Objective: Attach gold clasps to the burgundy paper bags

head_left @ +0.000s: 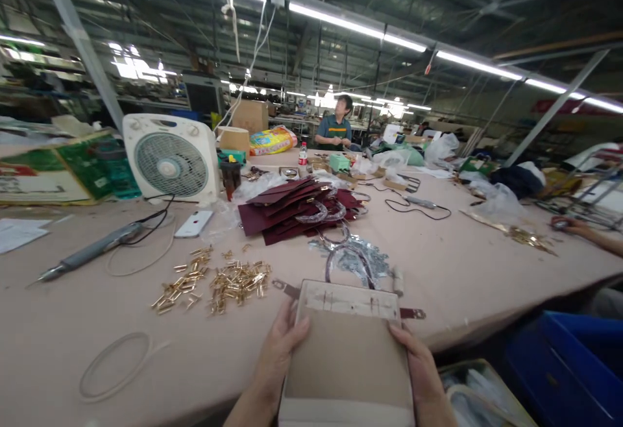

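Note:
Between my two hands is a handbag panel [348, 355] with a tan backing, a pale strip along its top and a dark curved handle [349, 255] at the far end. My left hand [280, 352] grips its left edge, thumb on the face. On the opposite edge my right hand [419, 368] holds on the same way. Small dark red straps with metal fittings stick out on both sides. Beyond the panel lie a heap of flat silver metal pieces [363, 259] and a stack of maroon panels [280, 209] with handles. Gold metal fittings [238, 284] are scattered to the left.
A white box fan [170, 158] stands at the left back, near a phone [193, 224] and a grey corded electric screwdriver [92, 252]. A second corded tool [419, 202] lies farther right. Blue bins [564, 362] stand below the table's right edge. A co-worker [335, 125] is across the table.

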Motion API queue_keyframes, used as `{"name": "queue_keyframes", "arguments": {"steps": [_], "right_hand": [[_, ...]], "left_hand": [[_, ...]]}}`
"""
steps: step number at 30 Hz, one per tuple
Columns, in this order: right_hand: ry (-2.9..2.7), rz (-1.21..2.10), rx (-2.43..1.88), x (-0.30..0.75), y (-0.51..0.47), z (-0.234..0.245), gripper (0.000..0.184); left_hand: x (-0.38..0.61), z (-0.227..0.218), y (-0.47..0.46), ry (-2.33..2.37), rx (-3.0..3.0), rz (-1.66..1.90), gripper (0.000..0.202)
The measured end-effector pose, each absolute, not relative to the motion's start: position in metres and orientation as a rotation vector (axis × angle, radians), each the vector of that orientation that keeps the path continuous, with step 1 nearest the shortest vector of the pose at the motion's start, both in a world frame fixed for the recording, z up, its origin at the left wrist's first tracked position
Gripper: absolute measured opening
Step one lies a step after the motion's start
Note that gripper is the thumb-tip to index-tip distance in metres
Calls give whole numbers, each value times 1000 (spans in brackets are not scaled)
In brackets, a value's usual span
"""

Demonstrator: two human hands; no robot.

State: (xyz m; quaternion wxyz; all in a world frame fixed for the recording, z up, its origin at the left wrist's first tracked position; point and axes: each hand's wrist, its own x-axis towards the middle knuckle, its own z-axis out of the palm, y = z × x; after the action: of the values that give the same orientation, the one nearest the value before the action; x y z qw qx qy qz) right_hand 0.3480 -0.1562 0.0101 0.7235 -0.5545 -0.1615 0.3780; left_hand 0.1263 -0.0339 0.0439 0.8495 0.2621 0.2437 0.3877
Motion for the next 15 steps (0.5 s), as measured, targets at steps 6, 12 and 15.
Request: {"name": "queue_keyframes", "arguments": {"steps": [6, 12, 15], "right_hand": [[-436, 912, -1191, 355, -122, 12, 57], [-645, 700, -1452, 364, -93, -9, 67], [-725, 536, -1676, 367, -85, -16, 59]], "left_hand": [[118, 32, -15, 819, 904, 1017, 70], [111, 11, -1, 1060, 1129, 1075, 46], [109, 7, 3, 1149, 1240, 1105, 34]]}}
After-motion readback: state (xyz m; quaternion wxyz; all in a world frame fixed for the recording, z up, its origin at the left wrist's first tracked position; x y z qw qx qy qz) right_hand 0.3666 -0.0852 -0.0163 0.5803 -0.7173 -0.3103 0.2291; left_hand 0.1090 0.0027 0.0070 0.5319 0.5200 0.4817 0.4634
